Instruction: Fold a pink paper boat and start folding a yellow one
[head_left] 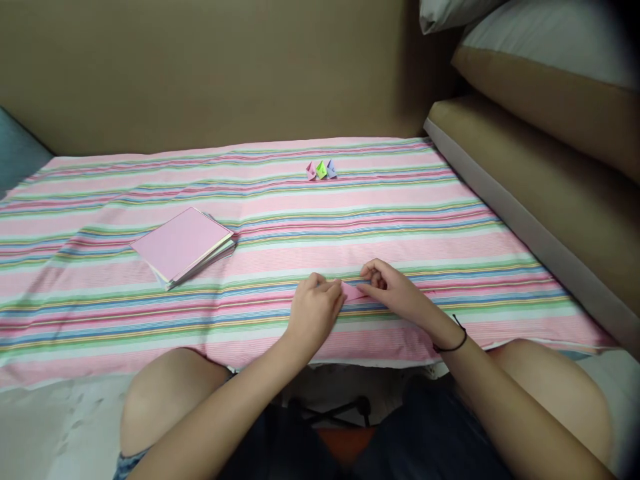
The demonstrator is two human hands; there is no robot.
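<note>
A small folded pink paper lies on the striped cloth near its front edge. My left hand pinches the paper's left end with fingers curled. My right hand presses on its right end with fingertips bunched; a black band sits on that wrist. Both hands rest on the cloth.
A stack of square coloured paper sheets, pink on top, lies to the left. Three small folded paper figures, pink, green and lilac, stand in a row at the far middle. Brown cushions rise along the right side. My bare knees show below the cloth's edge.
</note>
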